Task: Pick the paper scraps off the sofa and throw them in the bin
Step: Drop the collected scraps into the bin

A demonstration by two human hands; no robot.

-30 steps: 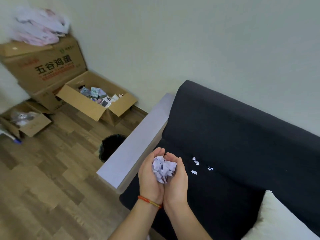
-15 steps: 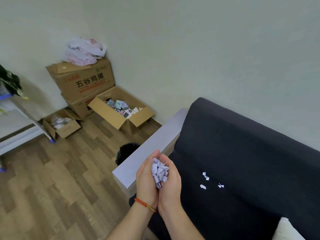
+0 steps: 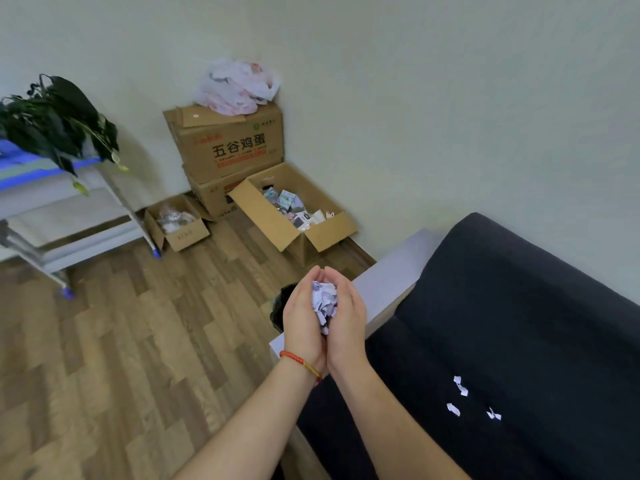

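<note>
My left hand (image 3: 302, 323) and my right hand (image 3: 346, 322) are cupped together, fingers curled round a bunch of white paper scraps (image 3: 323, 301). They hover over the sofa's pale grey armrest (image 3: 388, 282), right beside the black bin (image 3: 278, 306), which stands on the floor and is mostly hidden behind my left hand. Three small white scraps (image 3: 460, 386) lie on the dark seat of the sofa (image 3: 502, 323), to the right of my forearms.
An open cardboard box (image 3: 294, 216) of packets stands on the wooden floor beyond the bin. Stacked boxes (image 3: 225, 147) topped by a plastic bag fill the corner. A small box (image 3: 176, 223) and a white rack (image 3: 69, 216) with a plant are at left.
Both cupped hands have carried the bunch of scraps leftward off the seat, over the armrest toward the bin. The view has swung left, bringing the rack and plant into sight.
</note>
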